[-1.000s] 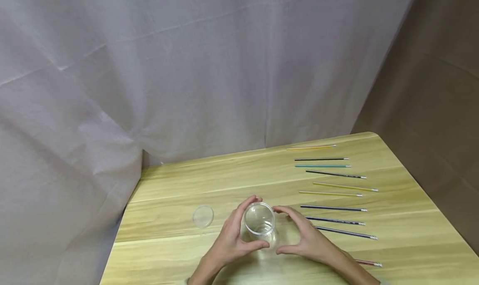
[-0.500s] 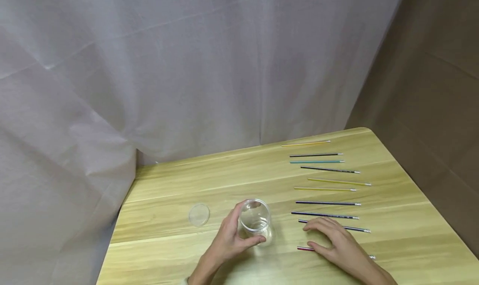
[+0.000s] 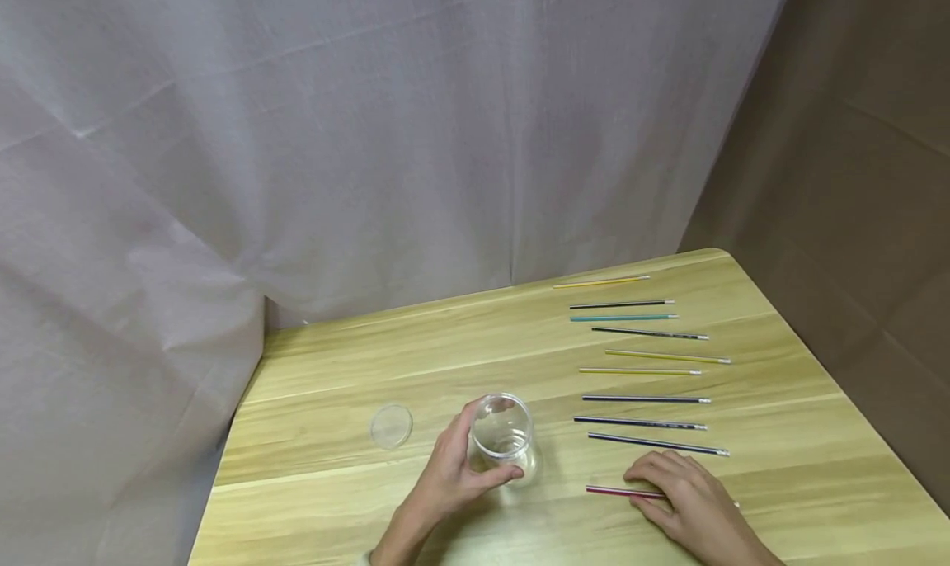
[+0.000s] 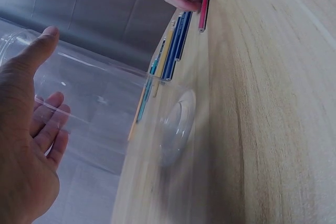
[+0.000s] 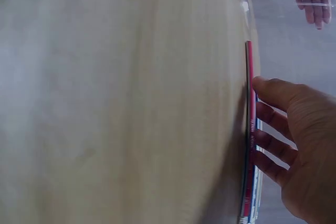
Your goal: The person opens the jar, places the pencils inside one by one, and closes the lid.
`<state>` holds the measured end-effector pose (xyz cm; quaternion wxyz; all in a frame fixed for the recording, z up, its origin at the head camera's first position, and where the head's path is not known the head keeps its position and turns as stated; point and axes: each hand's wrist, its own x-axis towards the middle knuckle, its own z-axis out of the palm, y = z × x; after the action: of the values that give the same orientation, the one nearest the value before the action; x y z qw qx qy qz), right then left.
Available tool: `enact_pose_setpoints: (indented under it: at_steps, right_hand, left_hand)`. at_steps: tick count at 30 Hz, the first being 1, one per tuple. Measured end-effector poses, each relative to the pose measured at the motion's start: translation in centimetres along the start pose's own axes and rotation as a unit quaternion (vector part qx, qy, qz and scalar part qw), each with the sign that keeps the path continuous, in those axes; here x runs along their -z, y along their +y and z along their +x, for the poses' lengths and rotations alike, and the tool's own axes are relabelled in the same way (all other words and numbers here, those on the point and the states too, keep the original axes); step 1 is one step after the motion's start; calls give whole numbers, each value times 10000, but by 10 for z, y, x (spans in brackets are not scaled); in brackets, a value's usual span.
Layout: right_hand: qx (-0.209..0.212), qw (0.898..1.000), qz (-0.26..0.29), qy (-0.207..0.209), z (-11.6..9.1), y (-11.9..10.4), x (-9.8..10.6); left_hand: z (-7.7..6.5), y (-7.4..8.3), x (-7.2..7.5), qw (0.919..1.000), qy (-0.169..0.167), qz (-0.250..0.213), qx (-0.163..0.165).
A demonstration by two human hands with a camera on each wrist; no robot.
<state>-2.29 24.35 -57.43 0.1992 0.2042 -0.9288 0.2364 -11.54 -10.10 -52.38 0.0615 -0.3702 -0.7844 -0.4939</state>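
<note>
A tall clear plastic jar (image 3: 502, 426), its mouth uncovered, stands on the wooden table. My left hand (image 3: 454, 465) holds its side, thumb in front and fingers round the back; in the left wrist view the fingers show through the clear wall. To the right, my right hand (image 3: 686, 500) is over a red pencil (image 3: 623, 492) lying nearest me. Its thumb and fingertips come down at the pencil's two sides, with space between thumb and index finger. The right wrist view has the fingertips right at the pencil's edge (image 5: 250, 82). The hand covers much of the pencil's rear half.
A round clear lid (image 3: 391, 426) lies left of the jar. Beyond the right hand several pencils lie in a column, including dark blue pencils (image 3: 646, 399), yellow pencils (image 3: 640, 371) and a teal pencil (image 3: 623, 318). A grey curtain (image 3: 371, 137) hangs behind the table.
My right hand has left the jar's side and moved right, down to the red pencil. The left hand stays round the jar. The view has shifted slightly.
</note>
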Motion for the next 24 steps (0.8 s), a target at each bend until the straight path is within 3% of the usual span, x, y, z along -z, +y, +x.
enact_pose_setpoints:
  at_steps: [24]
  right_hand:
    - [351, 9988, -224, 256, 4, -2, -3]
  left_hand:
    - [-1, -1, -1, 9999, 49, 35, 88]
